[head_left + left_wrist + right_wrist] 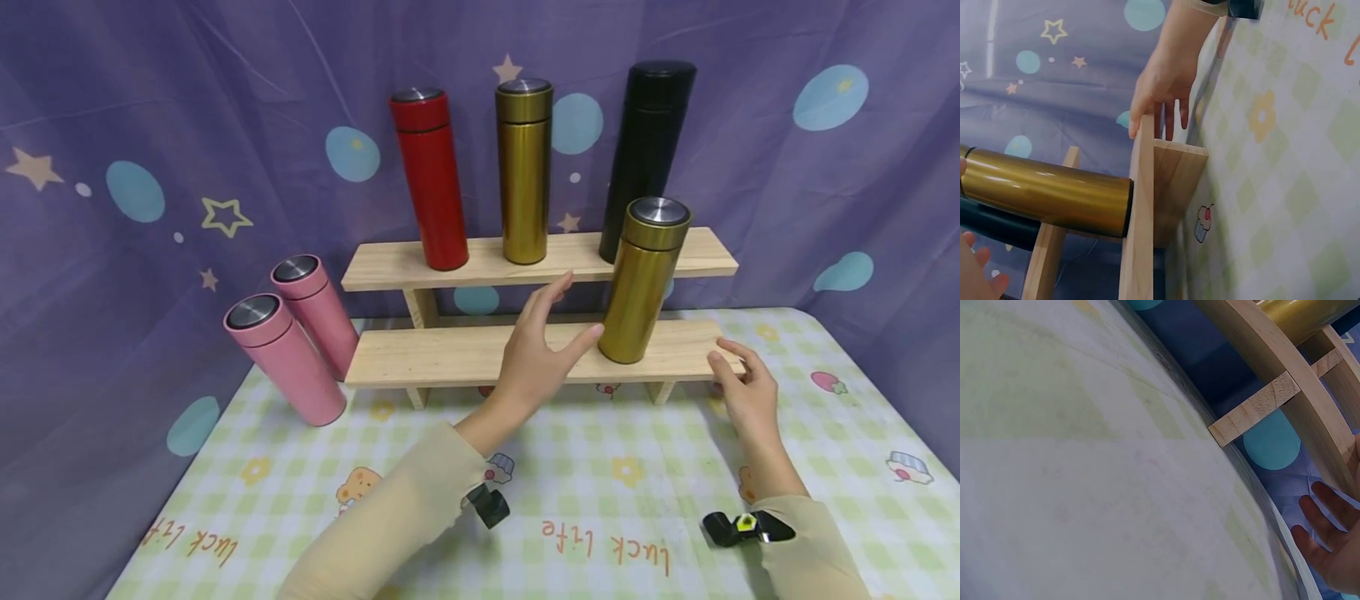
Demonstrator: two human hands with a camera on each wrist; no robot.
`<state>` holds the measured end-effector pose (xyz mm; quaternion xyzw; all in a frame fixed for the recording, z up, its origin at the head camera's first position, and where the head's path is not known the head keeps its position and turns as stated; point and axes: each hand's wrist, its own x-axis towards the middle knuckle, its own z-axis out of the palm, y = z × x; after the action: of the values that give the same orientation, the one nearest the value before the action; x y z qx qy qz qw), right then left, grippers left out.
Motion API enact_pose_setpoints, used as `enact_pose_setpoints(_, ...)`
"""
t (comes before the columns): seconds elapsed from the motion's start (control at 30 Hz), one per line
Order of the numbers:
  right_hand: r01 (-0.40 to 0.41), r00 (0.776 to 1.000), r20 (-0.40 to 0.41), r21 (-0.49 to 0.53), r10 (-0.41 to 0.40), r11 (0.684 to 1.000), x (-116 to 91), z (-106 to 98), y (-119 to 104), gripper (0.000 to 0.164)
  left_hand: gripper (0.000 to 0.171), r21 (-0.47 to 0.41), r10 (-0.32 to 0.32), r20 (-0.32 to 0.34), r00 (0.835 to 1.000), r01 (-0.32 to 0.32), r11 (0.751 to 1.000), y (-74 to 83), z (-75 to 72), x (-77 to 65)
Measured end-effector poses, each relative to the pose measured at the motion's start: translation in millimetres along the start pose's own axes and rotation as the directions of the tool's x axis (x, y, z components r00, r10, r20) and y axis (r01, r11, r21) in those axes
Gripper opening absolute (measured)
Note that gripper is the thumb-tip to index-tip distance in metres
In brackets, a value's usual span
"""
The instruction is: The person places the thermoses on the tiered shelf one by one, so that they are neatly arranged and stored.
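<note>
My left hand (pixel 534 354) has its thumb and fingers spread apart in the head view, the thumb tip right at the lower side of a gold thermos flask (pixel 643 283). That flask stands upright on the lower board of a two-step wooden display shelf (pixel 435 354), toward its right end. My right hand (pixel 752 396) holds the right end of this lower board. In the left wrist view the right hand's thumb lies on the board's upper face, with the other fingers below it. Those lower fingers (pixel 1319 522) show spread under the board in the right wrist view.
On the upper board stand a red flask (pixel 432 183), another gold flask (pixel 523 175) and a tall black flask (pixel 652 142). Two pink flasks (pixel 288 362) (pixel 318 312) stand on the checked tablecloth (pixel 585 467) left of the shelf. A purple patterned curtain (pixel 247 100) hangs behind.
</note>
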<state>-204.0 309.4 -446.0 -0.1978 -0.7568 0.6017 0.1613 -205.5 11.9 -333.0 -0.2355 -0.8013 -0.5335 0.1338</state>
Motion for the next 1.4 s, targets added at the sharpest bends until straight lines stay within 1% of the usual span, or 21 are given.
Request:
enact_pose_setpoints(0.2, 0.004, 1.0, 0.015, -0.03, -0.004, 1.0, 0, -1, 0, 0.051, 0.065, 0.001, -0.009, 0.003, 1.0, 0.009, 1.0, 0.7, -13.3, -8.7)
enact_pose_setpoints(0.4, 0.017, 0.999, 0.035, -0.022, -0.017, 1.0, 0, -2, 0, 0.054, 0.064, -0.01, 0.003, 0.012, 1.0, -0.002, 1.0, -2.0, -27.2, -17.6)
enact_pose_setpoints(0.53, 0.006, 0.999, 0.033, -0.015, -0.006, 1.0, 0, -1, -1, 0.052, 0.064, -0.016, 0.011, 0.016, 1.0, -0.011, 1.0, -4.1, -36.4, -23.5)
enact_pose_setpoints(0.63, -0.009, 1.0, 0.029, -0.014, 0.01, 1.0, 0, -1, -2, 0.051, 0.064, -0.028, 0.013, 0.004, 1.0, -0.013, 1.0, -6.7, -42.6, -29.2)
enact_pose_setpoints(0.83, -0.001, 0.999, 0.037, -0.021, 0.002, 1.0, 0, -2, -1, 0.053, 0.063, -0.042, 0.018, -0.028, 0.999, -0.019, 0.999, -14.4, -55.1, -42.8)
enact_pose_setpoints(1.03, -0.005, 1.0, 0.031, -0.012, 0.005, 1.0, 1, -2, -1, 0.053, 0.062, -0.004, -0.058, -0.016, 0.998, 0.058, 0.998, -25.3, -70.1, -61.0)
enact_pose_setpoints(1.13, -0.008, 1.0, 0.023, -0.006, 0.008, 1.0, 1, -1, -1, 0.052, 0.062, 0.0, -0.086, -0.032, 0.996, 0.086, 0.996, -31.4, -78.7, -69.5)
enact_pose_setpoints(1.4, 0.001, 0.999, 0.034, -0.004, -0.001, 1.0, 1, -1, 1, 0.053, 0.064, 0.018, -0.163, -0.063, 0.985, 0.165, 0.986, -46.2, -102.4, -91.2)
